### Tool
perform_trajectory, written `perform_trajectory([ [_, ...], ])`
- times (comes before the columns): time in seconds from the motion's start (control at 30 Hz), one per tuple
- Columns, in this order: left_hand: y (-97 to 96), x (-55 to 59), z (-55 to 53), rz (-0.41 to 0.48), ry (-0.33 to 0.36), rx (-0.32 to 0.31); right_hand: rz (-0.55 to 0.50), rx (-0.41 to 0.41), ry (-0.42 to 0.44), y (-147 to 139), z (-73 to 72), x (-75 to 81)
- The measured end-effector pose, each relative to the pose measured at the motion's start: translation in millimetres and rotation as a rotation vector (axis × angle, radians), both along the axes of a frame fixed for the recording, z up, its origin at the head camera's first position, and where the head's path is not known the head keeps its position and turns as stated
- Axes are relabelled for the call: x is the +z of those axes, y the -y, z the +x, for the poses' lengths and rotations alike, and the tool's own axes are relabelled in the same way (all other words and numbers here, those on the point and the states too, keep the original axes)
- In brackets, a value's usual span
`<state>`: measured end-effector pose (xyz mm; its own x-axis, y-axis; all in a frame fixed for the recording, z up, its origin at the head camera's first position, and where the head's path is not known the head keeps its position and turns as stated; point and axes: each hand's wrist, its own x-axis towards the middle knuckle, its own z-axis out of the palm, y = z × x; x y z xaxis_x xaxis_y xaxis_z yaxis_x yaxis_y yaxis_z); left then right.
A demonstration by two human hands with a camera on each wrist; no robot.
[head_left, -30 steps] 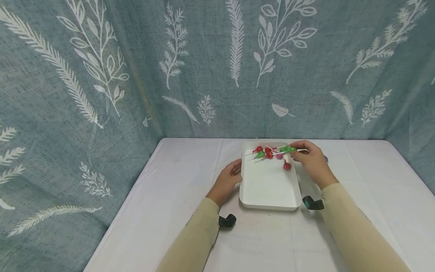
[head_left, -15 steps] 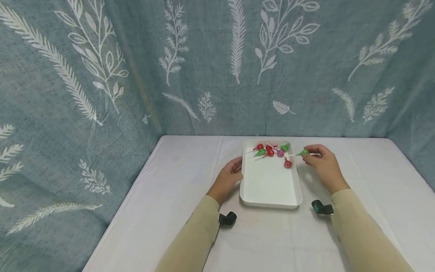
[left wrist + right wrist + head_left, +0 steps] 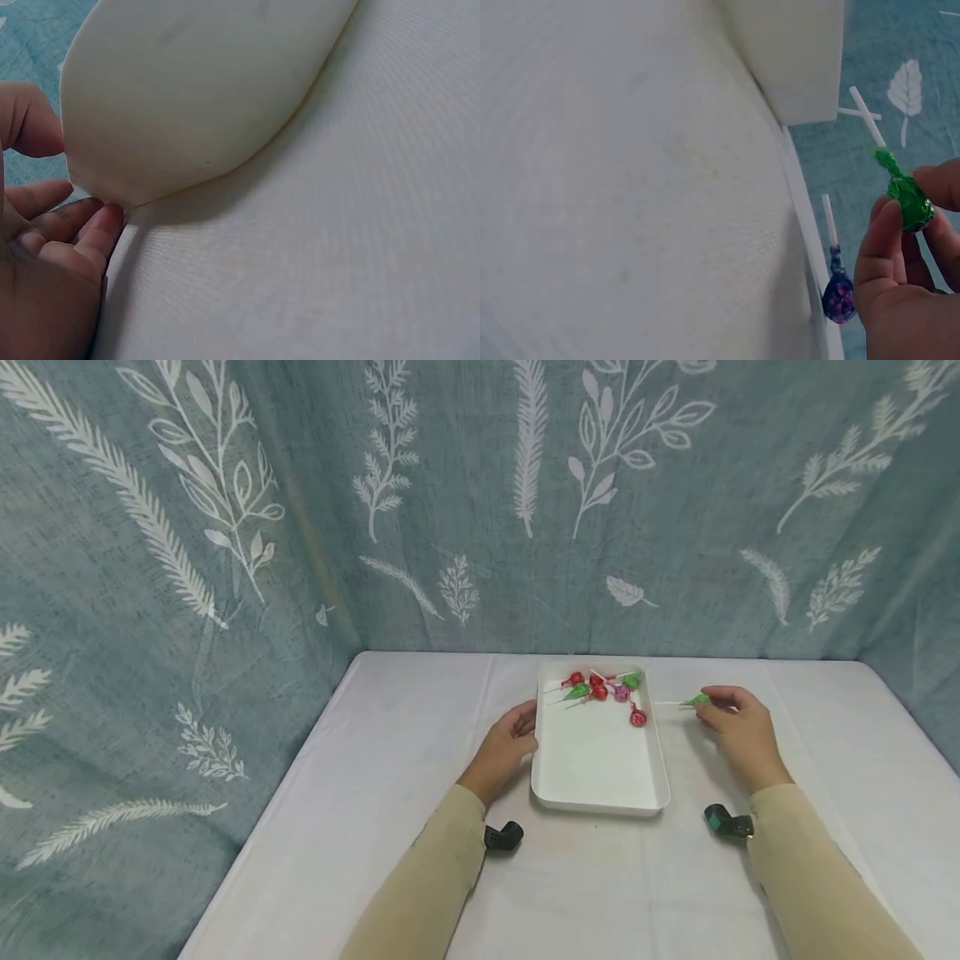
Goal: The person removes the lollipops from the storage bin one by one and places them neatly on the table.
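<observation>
The right hand has it, thumb and fingertips pinching a green lollipop by its wrapped head, just right of the white tray, stick pointing back toward the tray! Close by that hand, also right of the tray, a blue-purple lollipop pops up in the right wrist view. Over to the left hand, bent fingers and thumb gripping the tray's left wall. Inside the tray, a bunch of red, green and pink lollipops crowds the far end, while one red lollipop sits near the right wall. Under the tray, a white-covered counter; beyond it, a teal curtain with white leaf prints.
</observation>
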<state>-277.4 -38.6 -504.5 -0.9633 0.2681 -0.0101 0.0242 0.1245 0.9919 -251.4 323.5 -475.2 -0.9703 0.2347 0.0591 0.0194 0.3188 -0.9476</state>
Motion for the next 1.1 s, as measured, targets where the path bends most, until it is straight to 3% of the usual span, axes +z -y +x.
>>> perform_trajectory([
  [0.2,-1.8,2.4,-5.3,-0.008,-0.003,-0.006,-0.102,-0.083,-0.009,-8,0.1,-2.3],
  [0.33,-3.7,2.6,-6.0,0.001,0.008,-0.006,-0.114,-0.138,0.014,-15,1.9,-4.4],
  [0.67,-3.2,2.1,-2.9,0.005,0.006,-0.001,-0.07,-0.194,0.066,-25,4.3,-10.2],
  [1.1,-0.8,-1.7,-1.2,0.007,0.018,0.007,0.048,-0.187,0.13,-21,9.1,-13.9],
])
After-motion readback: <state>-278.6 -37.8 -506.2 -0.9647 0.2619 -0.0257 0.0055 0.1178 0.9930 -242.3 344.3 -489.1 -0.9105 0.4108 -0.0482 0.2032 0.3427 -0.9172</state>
